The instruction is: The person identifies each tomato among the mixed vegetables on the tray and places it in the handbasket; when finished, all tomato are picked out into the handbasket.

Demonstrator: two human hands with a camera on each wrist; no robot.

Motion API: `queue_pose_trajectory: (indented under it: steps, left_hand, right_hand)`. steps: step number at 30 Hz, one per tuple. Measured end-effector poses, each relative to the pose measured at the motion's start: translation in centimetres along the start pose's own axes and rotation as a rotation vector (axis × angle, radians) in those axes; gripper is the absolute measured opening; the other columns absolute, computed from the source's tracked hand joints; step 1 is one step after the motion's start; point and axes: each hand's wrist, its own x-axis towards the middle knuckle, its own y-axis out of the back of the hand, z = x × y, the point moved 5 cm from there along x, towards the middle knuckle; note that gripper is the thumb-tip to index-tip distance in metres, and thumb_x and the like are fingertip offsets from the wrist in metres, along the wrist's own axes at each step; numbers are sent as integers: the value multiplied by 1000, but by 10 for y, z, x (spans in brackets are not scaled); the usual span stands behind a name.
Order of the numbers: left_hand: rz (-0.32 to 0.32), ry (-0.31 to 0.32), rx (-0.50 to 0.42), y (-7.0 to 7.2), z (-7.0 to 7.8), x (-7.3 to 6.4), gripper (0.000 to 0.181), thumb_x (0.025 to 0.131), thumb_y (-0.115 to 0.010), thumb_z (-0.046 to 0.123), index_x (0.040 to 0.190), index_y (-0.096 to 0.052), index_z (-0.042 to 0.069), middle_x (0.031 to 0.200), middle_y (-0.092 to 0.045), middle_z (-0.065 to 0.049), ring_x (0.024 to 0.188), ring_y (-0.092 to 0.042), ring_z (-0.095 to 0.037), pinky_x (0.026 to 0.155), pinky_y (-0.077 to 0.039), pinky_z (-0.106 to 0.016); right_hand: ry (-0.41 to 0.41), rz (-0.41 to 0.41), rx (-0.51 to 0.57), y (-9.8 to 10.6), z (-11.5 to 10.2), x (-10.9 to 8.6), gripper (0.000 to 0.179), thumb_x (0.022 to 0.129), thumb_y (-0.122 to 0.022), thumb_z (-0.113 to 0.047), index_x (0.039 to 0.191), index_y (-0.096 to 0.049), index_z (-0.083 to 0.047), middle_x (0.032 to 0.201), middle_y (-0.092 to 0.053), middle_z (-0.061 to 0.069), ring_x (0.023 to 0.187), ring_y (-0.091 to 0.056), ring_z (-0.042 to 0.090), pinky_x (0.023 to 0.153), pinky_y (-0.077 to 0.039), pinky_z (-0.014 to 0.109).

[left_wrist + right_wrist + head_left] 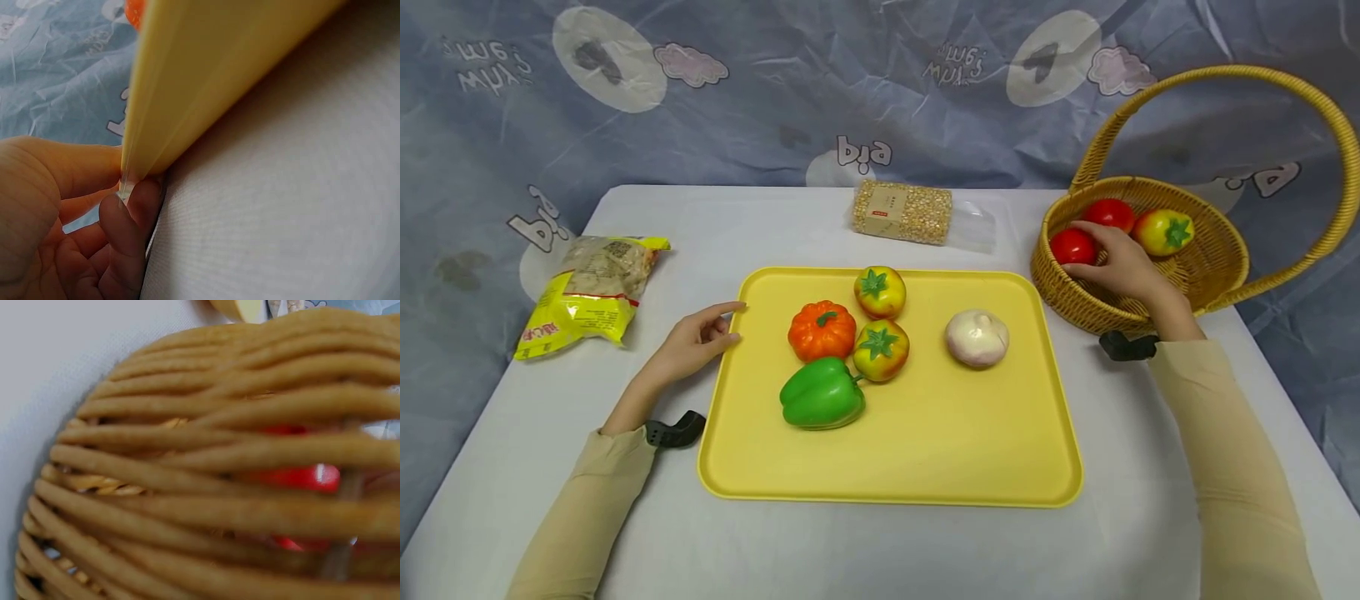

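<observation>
My right hand (1123, 265) reaches over the near left rim of a wicker basket (1067, 298) and grips a red tomato (1071, 247) between thumb and fingers. Beside it in the basket lie a second red tomato (1110, 213) and a yellow-red fruit with a green leafy top (1162, 232). In the right wrist view the basket wall covers the hand, and red shows through the weave. My left hand (692, 343) pinches the left rim of a yellow tray (925, 454); in the left wrist view, thumb and fingers meet at the tray edge (181, 81).
On the tray sit an orange pumpkin (822, 333), a green bell pepper (822, 396), two yellow-red fruits (882, 350) and a garlic bulb (977, 338). A bag of corn kernels (902, 212) lies behind it, a yellow snack-like bag (597, 292) at left. The basket's handle (1262, 75) arches high.
</observation>
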Motion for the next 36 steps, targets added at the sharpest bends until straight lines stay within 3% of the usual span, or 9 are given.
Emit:
queue_pose_trajectory:
  steps: [10,13,16,19,21,23,26,36]
  left_hand:
    - [-4,1,5,-1,0,0,42,90,-56,0,130,-48,-8,85,-53,-14,64,-44,-2,58,-39,-17]
    - [-3,1,6,-1,0,1,42,90,-56,0,130,-47,-8,85,-53,-14,63,-44,-2,58,-38,-17]
    - [-6,11,9,-1,0,1,42,90,-56,0,131,-47,-8,85,-53,-14,63,-43,-2,58,-38,-17]
    - [-7,13,11,-1,0,0,42,90,-56,0,131,-47,-8,85,-53,-14,63,-43,-2,58,-38,-17]
    - [-6,11,11,0,1,0,42,90,-56,0,130,-47,-9,85,-53,-14,63,-43,-2,58,-38,-17]
    - [-3,8,11,0,1,0,42,90,-56,0,130,-48,-9,85,-53,-14,63,-43,-2,58,-38,-17]
    - [3,3,15,0,1,0,42,90,-56,0,130,-48,-9,85,-53,-14,63,-43,-3,58,-38,-17]
    - [7,-7,16,1,0,1,42,89,-56,0,129,-48,-9,85,-53,-14,63,-44,-3,58,-39,-17]
  right_hand:
    - [10,54,-25,5,-11,-13,76,85,-68,-27,146,-29,-7,141,-34,31,125,-31,47,102,-26,66]
    - [12,94,-22,11,-20,-21,73,87,-66,-27,146,-29,-6,140,-34,30,109,-45,46,94,-36,63]
    - [9,130,-30,17,-28,-28,71,87,-65,-25,146,-29,-8,138,-38,29,88,-55,41,77,-50,40]
    - [9,165,-21,22,-35,-35,70,87,-66,-23,146,-31,-12,135,-43,27,79,-57,27,63,-42,14]
    - [11,186,-4,23,-40,-39,69,86,-66,-22,146,-32,-15,134,-46,26,76,-56,13,60,-36,5]
    - [19,207,11,24,-46,-43,69,86,-66,-22,146,-32,-17,133,-47,25,75,-51,-2,61,-35,2]
    - [48,247,18,25,-57,-49,67,86,-67,-19,145,-35,-18,132,-49,23,73,-43,-13,63,-34,0]
    - [160,376,21,20,-93,-67,61,84,-67,-11,140,-43,-15,126,-56,18,72,-42,-21,67,-33,-5]
